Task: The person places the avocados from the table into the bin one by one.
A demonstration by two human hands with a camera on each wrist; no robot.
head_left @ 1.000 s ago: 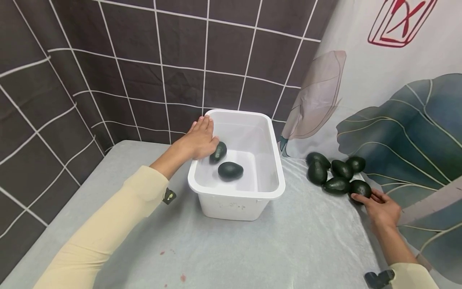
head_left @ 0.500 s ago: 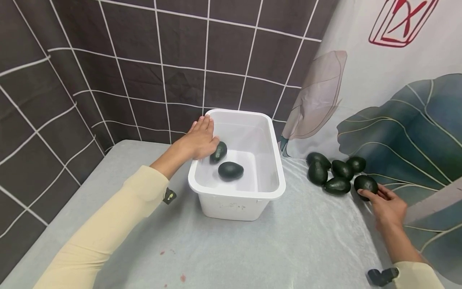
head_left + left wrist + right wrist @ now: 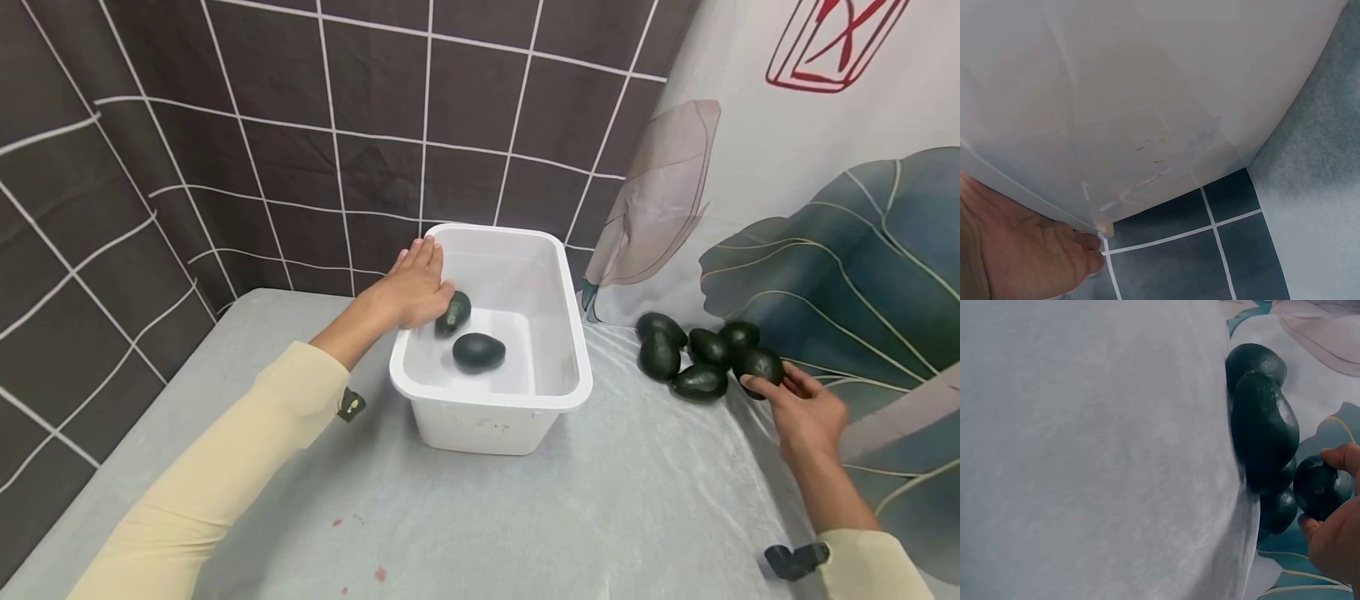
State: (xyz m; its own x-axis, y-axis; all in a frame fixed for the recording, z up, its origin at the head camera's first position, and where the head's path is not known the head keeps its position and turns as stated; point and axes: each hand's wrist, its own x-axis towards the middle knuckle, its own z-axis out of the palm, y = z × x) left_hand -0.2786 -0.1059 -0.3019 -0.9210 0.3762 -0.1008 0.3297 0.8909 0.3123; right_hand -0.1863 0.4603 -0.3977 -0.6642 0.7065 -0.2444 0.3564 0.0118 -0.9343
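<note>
Here the right hand [image 3: 806,412] pinches one avocado [image 3: 759,365] just beside four others [image 3: 699,382] lying on the desk [image 3: 600,517]. The left hand [image 3: 411,290], fingers straight, rests on the white tub's [image 3: 491,421] rim, where two avocados [image 3: 478,352] lie inside.

**What I cannot see**

My left hand [image 3: 412,287] covers part of one avocado [image 3: 454,313] in the tub [image 3: 491,400]. In the left wrist view the tub's wall fills the frame, hiding its inside. My right hand [image 3: 1335,540] is cut off at the right wrist view's edge.
</note>
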